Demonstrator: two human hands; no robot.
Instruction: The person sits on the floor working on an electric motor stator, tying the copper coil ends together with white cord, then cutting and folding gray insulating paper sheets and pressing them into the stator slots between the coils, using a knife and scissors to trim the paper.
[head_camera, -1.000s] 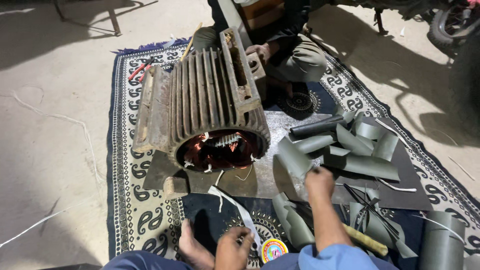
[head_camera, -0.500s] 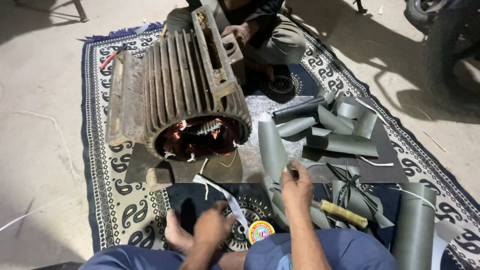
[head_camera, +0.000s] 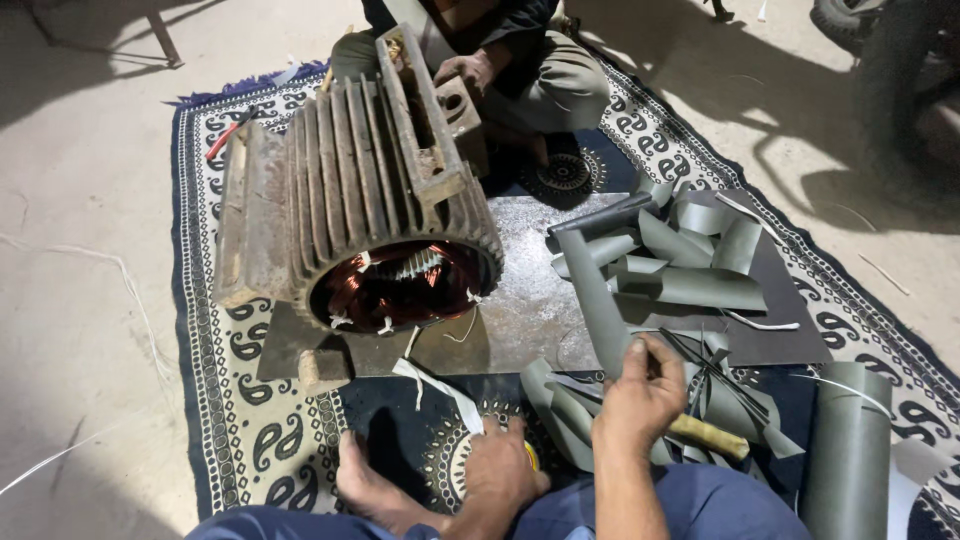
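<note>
My right hand (head_camera: 640, 395) has drawn nearer — its grip pinches a grey strip (head_camera: 595, 300); my left hand (head_camera: 500, 470) still clasps white tape (head_camera: 440, 385).

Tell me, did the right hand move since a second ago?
Yes. The right hand was up beside the curled grey sheets near the motor housing; now it sits lower, closer to the person's knee, pinching a long grey strip.

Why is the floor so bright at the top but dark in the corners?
In the head view, strong light falls on the concrete floor at upper right, with hard dark shadows across it; the upper-left and lower-left corners lie in shade. The copper windings inside the motor housing glint a little. The right hand and grey sheet strip look sharp, not blurred.
</note>
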